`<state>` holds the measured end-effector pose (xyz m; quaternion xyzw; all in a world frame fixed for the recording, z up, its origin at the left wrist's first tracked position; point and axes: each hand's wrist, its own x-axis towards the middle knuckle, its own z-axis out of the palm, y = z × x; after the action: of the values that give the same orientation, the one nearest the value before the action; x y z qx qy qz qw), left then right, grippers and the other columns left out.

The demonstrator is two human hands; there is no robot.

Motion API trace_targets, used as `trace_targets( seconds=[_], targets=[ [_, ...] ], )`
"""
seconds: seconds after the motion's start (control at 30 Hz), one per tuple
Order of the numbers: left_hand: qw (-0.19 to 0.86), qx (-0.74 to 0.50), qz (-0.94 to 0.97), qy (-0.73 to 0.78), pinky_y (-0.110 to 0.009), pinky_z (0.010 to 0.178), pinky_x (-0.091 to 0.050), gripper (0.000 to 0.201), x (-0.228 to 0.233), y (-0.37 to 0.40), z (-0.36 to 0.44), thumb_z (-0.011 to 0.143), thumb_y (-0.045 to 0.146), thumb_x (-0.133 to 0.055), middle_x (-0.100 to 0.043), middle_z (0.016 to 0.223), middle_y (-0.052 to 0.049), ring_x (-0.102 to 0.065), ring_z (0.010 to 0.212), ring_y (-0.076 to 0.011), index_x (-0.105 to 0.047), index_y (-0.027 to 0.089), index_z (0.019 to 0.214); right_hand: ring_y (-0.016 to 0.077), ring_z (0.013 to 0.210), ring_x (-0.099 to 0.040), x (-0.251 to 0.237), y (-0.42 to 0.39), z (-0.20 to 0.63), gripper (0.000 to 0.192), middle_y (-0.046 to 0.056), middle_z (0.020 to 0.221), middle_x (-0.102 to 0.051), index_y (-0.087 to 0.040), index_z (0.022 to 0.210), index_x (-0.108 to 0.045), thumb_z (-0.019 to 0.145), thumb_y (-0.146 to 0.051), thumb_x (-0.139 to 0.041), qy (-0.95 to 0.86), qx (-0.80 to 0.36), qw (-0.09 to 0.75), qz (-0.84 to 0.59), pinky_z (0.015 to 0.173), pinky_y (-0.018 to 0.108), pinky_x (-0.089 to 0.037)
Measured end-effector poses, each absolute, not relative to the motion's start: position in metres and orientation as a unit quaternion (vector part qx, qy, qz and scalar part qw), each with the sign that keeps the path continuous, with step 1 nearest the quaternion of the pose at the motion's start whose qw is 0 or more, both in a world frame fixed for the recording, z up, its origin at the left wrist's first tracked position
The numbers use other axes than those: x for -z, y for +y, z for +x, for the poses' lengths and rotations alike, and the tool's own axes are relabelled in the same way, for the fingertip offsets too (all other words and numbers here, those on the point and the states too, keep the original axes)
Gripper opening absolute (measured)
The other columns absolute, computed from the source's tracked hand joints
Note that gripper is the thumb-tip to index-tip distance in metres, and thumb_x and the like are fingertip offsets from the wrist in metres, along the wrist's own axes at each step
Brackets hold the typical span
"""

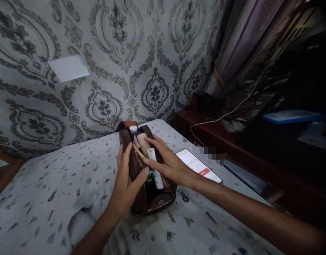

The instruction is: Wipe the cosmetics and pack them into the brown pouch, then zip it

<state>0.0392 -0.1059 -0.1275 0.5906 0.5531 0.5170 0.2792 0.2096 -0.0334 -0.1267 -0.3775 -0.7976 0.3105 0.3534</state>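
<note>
A brown zip toiletry bag [138, 168] lies open on the patterned sheet. Inside it are a white tube [158, 179], a tan cylinder-shaped item [143, 141], a white-capped dark bottle [133, 129] and a thin tan stick [139, 153]. My left hand [127, 182] grips the bag's left wall, fingers along the outside and thumb over the opening. Over the right side lies my right hand [169, 161], its fingers spread. Its fingertips touch the tan item, and its thumb is by the stick. Deeper contents are hidden in shadow.
A lit phone [198, 166] lies face up to the right of the bag. Behind stands a patterned wall with a white paper [69, 68] on it. A dark red wooden surface [213, 131] with a white cable [218, 121] runs along the right.
</note>
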Motion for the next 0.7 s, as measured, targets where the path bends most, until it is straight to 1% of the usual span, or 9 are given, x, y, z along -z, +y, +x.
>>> trace_targets(
  seconds=[0.1, 0.23, 0.37, 0.5, 0.6, 0.7],
  targets=[
    [0.277, -0.517, 0.594, 0.55, -0.05, 0.126, -0.008, 0.069, 0.128, -0.104, 0.039, 0.087, 0.043, -0.065, -0.019, 0.166, -0.003, -0.008, 0.155, -0.0292, -0.037, 0.034, 0.15, 0.0288, 0.153, -0.018, 0.134, -0.03, 0.206, 0.072, 0.012, 0.161, -0.032, -0.028, 0.15, -0.04, 0.089, -0.064, -0.054, -0.799, -0.283, 0.367, -0.383, 0.121, 0.057, -0.024],
    [0.265, -0.501, 0.605, 0.559, -0.049, 0.126, -0.008, 0.07, 0.128, -0.104, 0.038, 0.088, 0.045, -0.063, -0.017, 0.166, -0.004, -0.008, 0.155, -0.0276, -0.035, 0.031, 0.151, 0.0297, 0.154, -0.017, 0.135, -0.028, 0.204, 0.075, 0.015, 0.161, -0.032, -0.023, 0.152, -0.039, 0.091, -0.065, -0.049, -0.816, -0.25, 0.344, -0.392, 0.121, 0.056, -0.025],
    [0.263, -0.501, 0.614, 0.551, -0.049, 0.126, -0.009, 0.069, 0.129, -0.103, 0.037, 0.088, 0.045, -0.062, -0.018, 0.166, -0.005, -0.008, 0.155, -0.0274, -0.036, 0.031, 0.15, 0.0307, 0.154, -0.013, 0.123, -0.032, 0.205, 0.076, 0.017, 0.162, -0.029, -0.017, 0.154, -0.035, 0.095, -0.065, -0.04, -0.845, -0.231, 0.297, -0.38, 0.121, 0.055, -0.025],
    [0.251, -0.505, 0.63, 0.534, -0.047, 0.126, -0.009, 0.066, 0.129, -0.103, 0.035, 0.089, 0.042, -0.061, -0.023, 0.163, -0.007, -0.01, 0.155, -0.0272, -0.037, 0.029, 0.149, 0.0339, 0.154, -0.011, 0.108, -0.037, 0.202, 0.078, 0.022, 0.164, -0.019, -0.008, 0.156, -0.027, 0.099, -0.061, -0.032, -0.87, -0.205, 0.236, -0.381, 0.122, 0.057, -0.02],
    [0.245, -0.503, 0.641, 0.525, -0.046, 0.126, -0.011, 0.064, 0.13, -0.102, 0.032, 0.089, 0.04, -0.06, -0.025, 0.162, -0.008, -0.012, 0.154, -0.0268, -0.038, 0.028, 0.148, 0.0347, 0.154, -0.01, 0.104, -0.038, 0.197, 0.075, 0.019, 0.166, -0.017, -0.01, 0.158, -0.021, 0.101, -0.058, -0.027, -0.883, -0.173, 0.191, -0.393, 0.121, 0.059, -0.018],
    [0.235, -0.502, 0.65, 0.52, -0.045, 0.126, -0.013, 0.062, 0.131, -0.101, 0.03, 0.09, 0.04, -0.058, -0.026, 0.161, -0.009, -0.016, 0.153, -0.0269, -0.038, 0.026, 0.147, 0.0355, 0.153, -0.012, 0.101, -0.04, 0.192, 0.07, 0.016, 0.166, -0.016, -0.013, 0.158, -0.021, 0.102, -0.054, -0.024, -0.881, -0.149, 0.164, -0.419, 0.121, 0.058, -0.02]
  ],
)
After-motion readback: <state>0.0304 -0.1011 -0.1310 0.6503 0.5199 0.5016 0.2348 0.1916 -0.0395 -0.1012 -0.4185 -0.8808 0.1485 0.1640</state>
